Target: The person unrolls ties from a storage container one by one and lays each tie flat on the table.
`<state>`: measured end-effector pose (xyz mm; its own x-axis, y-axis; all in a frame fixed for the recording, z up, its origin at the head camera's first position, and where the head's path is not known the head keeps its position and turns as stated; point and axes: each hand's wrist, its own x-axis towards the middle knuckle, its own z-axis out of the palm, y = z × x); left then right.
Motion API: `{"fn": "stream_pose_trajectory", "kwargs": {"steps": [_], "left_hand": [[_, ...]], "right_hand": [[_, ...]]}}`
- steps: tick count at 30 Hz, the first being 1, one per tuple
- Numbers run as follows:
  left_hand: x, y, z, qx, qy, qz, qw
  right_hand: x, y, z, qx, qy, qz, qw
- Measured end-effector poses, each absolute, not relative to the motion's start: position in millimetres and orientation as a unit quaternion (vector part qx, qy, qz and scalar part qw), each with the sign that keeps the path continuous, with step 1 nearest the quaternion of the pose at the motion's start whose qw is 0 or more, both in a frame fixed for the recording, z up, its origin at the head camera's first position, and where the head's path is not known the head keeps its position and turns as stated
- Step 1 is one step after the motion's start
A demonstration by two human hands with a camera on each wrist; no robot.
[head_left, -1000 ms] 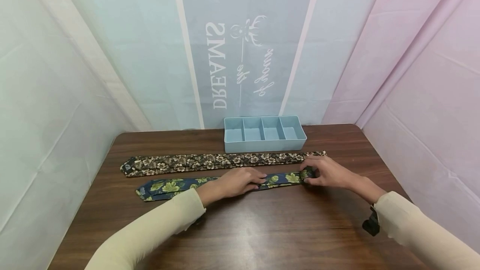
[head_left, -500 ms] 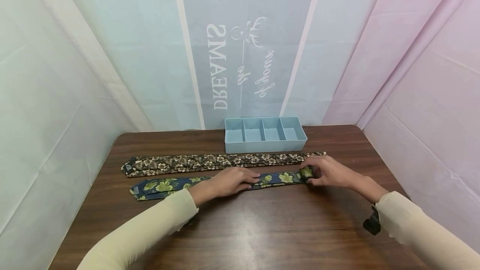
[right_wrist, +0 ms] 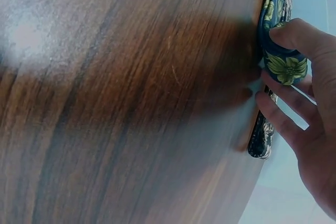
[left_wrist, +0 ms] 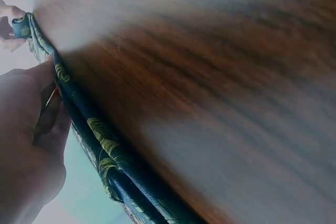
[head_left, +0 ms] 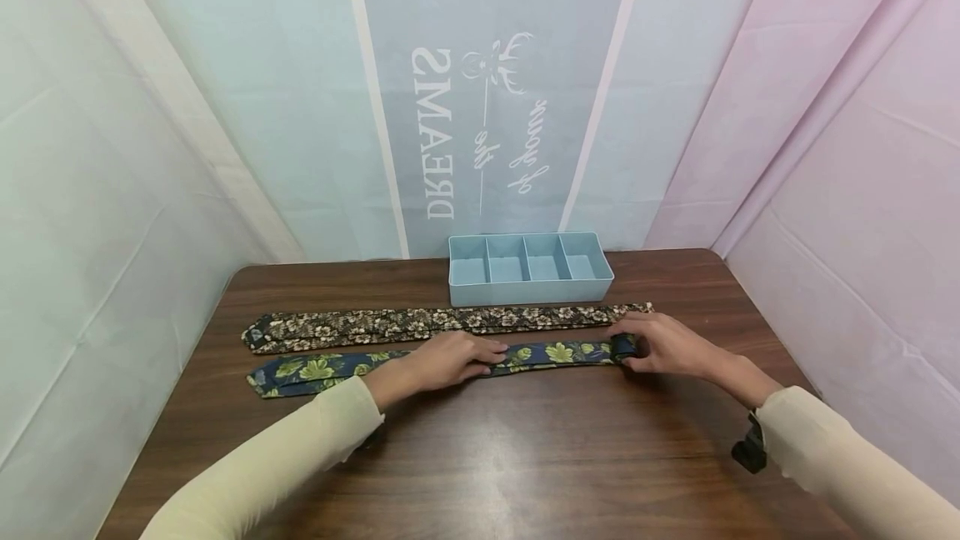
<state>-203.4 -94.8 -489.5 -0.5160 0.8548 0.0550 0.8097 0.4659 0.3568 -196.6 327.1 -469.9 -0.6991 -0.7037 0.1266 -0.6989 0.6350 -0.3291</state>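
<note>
A navy necktie (head_left: 558, 352) with yellow-green flowers lies lengthwise on the table, its wide end to the left. Its right end is wound into a small roll (right_wrist: 286, 67), which my right hand (head_left: 667, 343) pinches between thumb and fingers. My left hand (head_left: 447, 359) rests across the middle of the same tie, fingers on the cloth and thumb toward the near edge. In the left wrist view the fingertips are partly hidden behind the tie. Behind it lies a dark necktie (head_left: 360, 327) with cream and brown flowers, stretched out nearly parallel.
A light blue box (head_left: 531, 293) with several compartments stands at the back of the wooden table (head_left: 525, 457). Pale fabric curtains (head_left: 300, 107) close in the back and both sides. A dark device (head_left: 748, 450) sits at the right wrist.
The navy tie has shifted left along the table, and my left hand has moved left with it. My right hand has edged slightly right, and the roll has turned in its fingers.
</note>
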Motion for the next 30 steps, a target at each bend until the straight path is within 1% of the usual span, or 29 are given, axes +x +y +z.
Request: {"fn": "stream_pose_trajectory", "kwargs": {"steps": [7,11,15,21,30], "left_hand": [[-203.1,-90.4,-483.6,0.483,0.858,0.162,0.065],[-201.2,-78.3,-479.1,0.491,0.857,0.148,0.056],[-201.1,-62.1,-478.2,0.501,0.851,0.145,0.063],[-203.5,-45.1,-482.0,0.516,0.845,0.128,0.063],[-204.0,-42.6,-484.2,0.512,0.845,0.131,0.073]], "right_hand": [[-197.8,327.3,-469.9,-0.372,0.913,-0.169,0.010],[-198.0,326.7,-469.0,-0.368,0.915,-0.165,0.013],[-198.3,326.2,-469.5,-0.367,0.916,-0.161,0.018],[-198.5,326.7,-472.4,-0.380,0.912,-0.152,0.007],[-195.9,327.4,-471.9,-0.404,0.904,-0.141,-0.004]]}}
